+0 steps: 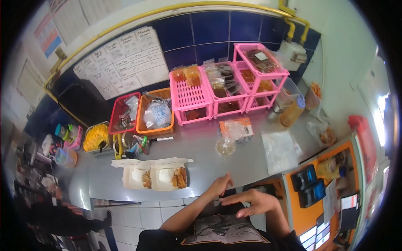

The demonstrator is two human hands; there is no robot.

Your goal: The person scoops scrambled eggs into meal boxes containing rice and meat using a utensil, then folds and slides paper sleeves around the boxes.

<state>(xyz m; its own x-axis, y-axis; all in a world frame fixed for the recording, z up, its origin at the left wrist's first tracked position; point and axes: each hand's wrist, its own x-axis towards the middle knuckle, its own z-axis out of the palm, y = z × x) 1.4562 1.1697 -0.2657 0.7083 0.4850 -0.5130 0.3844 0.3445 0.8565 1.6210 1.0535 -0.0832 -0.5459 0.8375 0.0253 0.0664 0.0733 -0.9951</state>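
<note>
My left hand [220,185] is over the front edge of the steel counter, its fingers partly bent with the forefinger stretched out, and nothing shows in it. Just right of it and nearer to me, my right hand [254,202] hovers palm down, fingers stretched and thumb apart, holding nothing. To the left on the counter [205,167] stand two open white paper boxes, a left box [132,184] and a right box [158,184], side by side. Each contains white rice and browned, fried-looking pieces. Beyond my hands lies a clear, round-bottomed plastic bag or cup [225,148] with pale contents.
Pink plastic racks [193,98] with packets line the tiled wall. Left of them are an orange basket [155,131], a red basket [114,115] and a tray of yellow food [97,137]. A sauce bottle [292,112] and clear plastic bags [279,151] are at right, above an orange shelf [293,201].
</note>
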